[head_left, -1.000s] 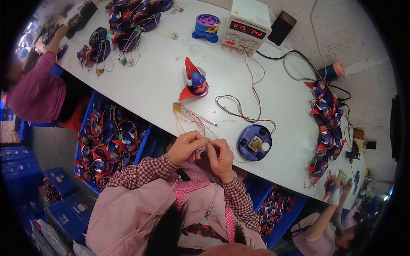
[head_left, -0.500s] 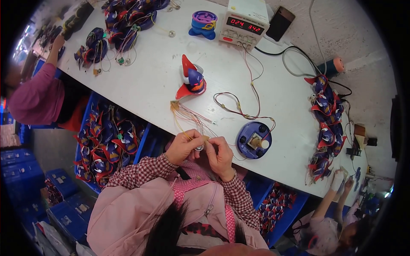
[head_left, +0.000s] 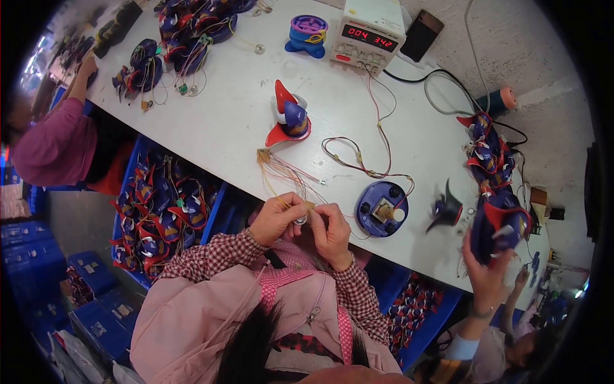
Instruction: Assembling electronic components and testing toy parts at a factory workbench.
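Observation:
My left hand (head_left: 276, 219) is closed in a pinch around thin wires and a small round silver part (head_left: 300, 220). My right hand (head_left: 330, 235) presses thumb and finger together against a small tan piece (head_left: 309, 205) beside the left fingertips. Both hands meet at the table's near edge. Thin yellow and red wires (head_left: 291, 169) spread from the left hand's side toward a small tan board (head_left: 263, 155) on the table. Just beyond lies a red, purple and white toy shell (head_left: 294, 120). Right of my hands sits a round blue test fixture (head_left: 382, 210) with leads attached.
A white power supply (head_left: 366, 38) with a red display stands at the back, beside a blue-purple pot (head_left: 307, 37) and a phone (head_left: 422, 37). Toy shells pile at right (head_left: 489, 153) and back left (head_left: 192, 35). Another person's hand (head_left: 487, 278) reaches in holding shells.
Another person's hand has come in at right with toy shells, and a dark blurred shell appears above the table there. The power supply's display reading has changed. My hands have barely moved.

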### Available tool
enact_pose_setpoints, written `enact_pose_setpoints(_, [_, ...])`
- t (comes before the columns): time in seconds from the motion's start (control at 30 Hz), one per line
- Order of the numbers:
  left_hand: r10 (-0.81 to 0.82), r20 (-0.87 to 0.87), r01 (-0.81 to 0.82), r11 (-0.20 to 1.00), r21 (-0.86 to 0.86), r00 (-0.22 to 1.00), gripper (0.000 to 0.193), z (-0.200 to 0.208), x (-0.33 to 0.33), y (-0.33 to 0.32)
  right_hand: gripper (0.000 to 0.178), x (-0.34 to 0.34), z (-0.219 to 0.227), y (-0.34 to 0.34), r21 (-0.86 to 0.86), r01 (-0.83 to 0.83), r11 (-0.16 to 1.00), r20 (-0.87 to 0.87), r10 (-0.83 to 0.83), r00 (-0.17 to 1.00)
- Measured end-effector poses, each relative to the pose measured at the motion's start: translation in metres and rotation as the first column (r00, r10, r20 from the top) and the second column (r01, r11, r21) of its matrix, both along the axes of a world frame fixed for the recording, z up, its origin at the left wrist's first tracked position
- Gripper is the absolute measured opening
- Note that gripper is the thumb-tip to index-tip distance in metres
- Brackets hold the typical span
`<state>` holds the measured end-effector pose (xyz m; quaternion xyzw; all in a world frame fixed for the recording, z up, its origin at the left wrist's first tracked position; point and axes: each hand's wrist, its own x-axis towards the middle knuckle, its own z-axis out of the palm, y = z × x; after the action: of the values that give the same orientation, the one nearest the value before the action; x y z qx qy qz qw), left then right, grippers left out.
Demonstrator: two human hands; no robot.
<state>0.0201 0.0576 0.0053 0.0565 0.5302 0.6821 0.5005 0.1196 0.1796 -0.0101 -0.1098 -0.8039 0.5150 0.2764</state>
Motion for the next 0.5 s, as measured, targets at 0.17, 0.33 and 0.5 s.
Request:
enact_pose_setpoints(0.17, [0.003, 0.012, -0.003, 1.000, -0.008, 1.000, 0.018, 0.000, 0.001, 0.001, 0.012, 0.003, 0.002, 0.001, 0.003, 0.029, 1.000, 0.023, -0.029, 0.999])
enact_pose_setpoints(0.33, [0.036, 0.026, -0.034, 0.997, -0.076, 0.999, 0.016, -0.005, 0.002, 0.002, 0.012, -0.002, -0.009, 0.001, 0.002, 0.009, 1.000, -0.017, -0.009, 1.000])
enact_pose_setpoints(0.5, [-0.018, 0.012, 0.018, 1.000, -0.001, 1.000, 0.014, -0.007, -0.001, 0.002, 0.012, 0.000, -0.003, 0.002, 0.008, 0.011, 1.000, -0.039, -0.011, 0.999])
